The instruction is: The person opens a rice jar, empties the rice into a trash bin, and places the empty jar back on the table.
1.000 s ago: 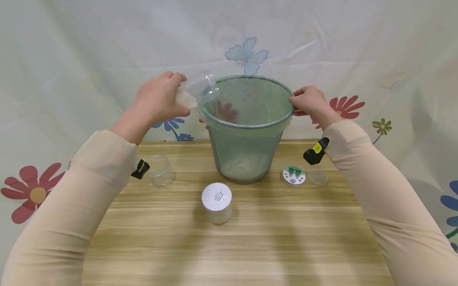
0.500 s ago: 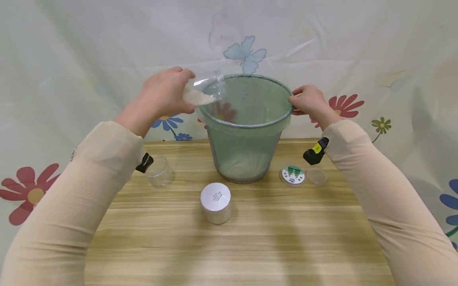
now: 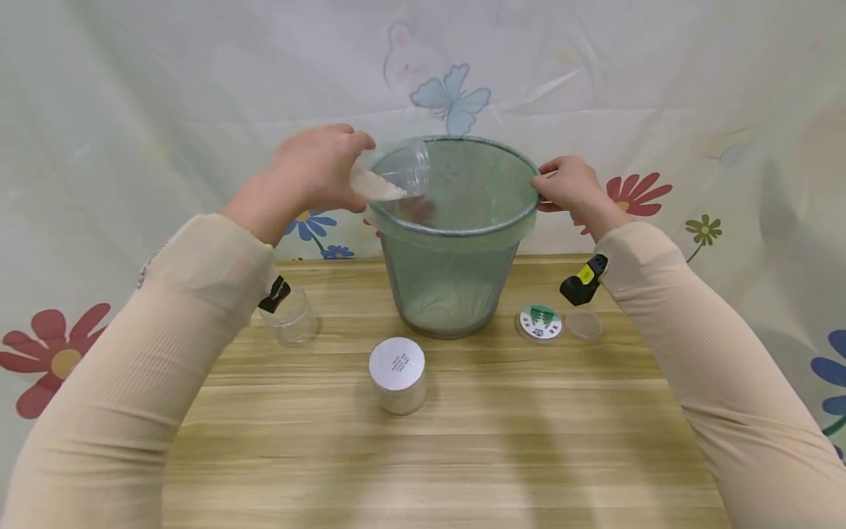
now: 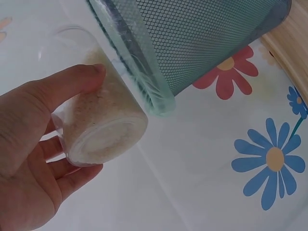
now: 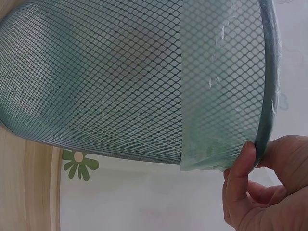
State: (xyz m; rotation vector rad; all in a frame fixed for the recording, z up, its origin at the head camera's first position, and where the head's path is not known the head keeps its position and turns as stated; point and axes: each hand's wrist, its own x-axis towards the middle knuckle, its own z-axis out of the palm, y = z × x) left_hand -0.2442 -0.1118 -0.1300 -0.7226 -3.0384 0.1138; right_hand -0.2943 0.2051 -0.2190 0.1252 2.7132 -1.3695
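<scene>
My left hand (image 3: pixel 320 173) grips a clear plastic jar (image 4: pixel 103 110) partly filled with whitish grains (image 3: pixel 377 184). The jar is tipped on its side, its mouth over the left rim of a mesh wastebasket (image 3: pixel 452 286). In the left wrist view, fingers and thumb wrap the jar's body, and its base faces the camera. A thin green bag (image 5: pixel 211 86) lines the wastebasket and folds down over the rim. On the opposite side, my right hand (image 3: pixel 571 187) pinches the lined rim between thumb and fingers.
A jar with a white top (image 3: pixel 398 367) stands in front of the wastebasket on the wooden table (image 3: pixel 463 455). An uncovered clear jar (image 3: pixel 294 319) is at left, near the left wrist camera. A printed round lid (image 3: pixel 540 323) and a clear lid (image 3: pixel 584 324) lie at right.
My left hand has moved right and tilted the jar further, bringing its mouth over the wastebasket and the grains toward the mouth. My right hand stays on the rim.
</scene>
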